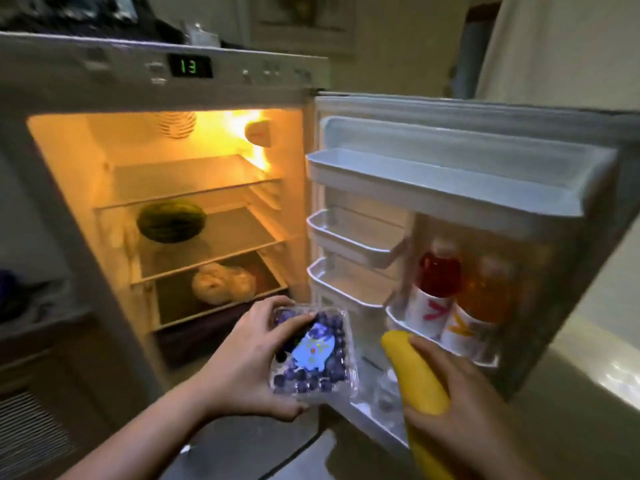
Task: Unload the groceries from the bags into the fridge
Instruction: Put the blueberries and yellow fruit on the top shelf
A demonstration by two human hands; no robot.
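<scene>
The fridge (62,174) stands open, lit inside, with its door (485,133) swung to the right. My left hand (242,362) grips a clear plastic box of blueberries (313,355) with a blue label, held in front of the lowest shelves. My right hand (460,407) is closed around a long yellow vegetable (415,379), likely a squash, pointing up towards the lower door rack. No grocery bags are in view.
A small dark green watermelon (171,221) lies on the middle glass shelf and a pale bagged item (223,282) on the shelf below. Two bottles, one red (438,275) and one orange (485,296), stand in the lower door rack. The upper door racks (415,181) hold nothing.
</scene>
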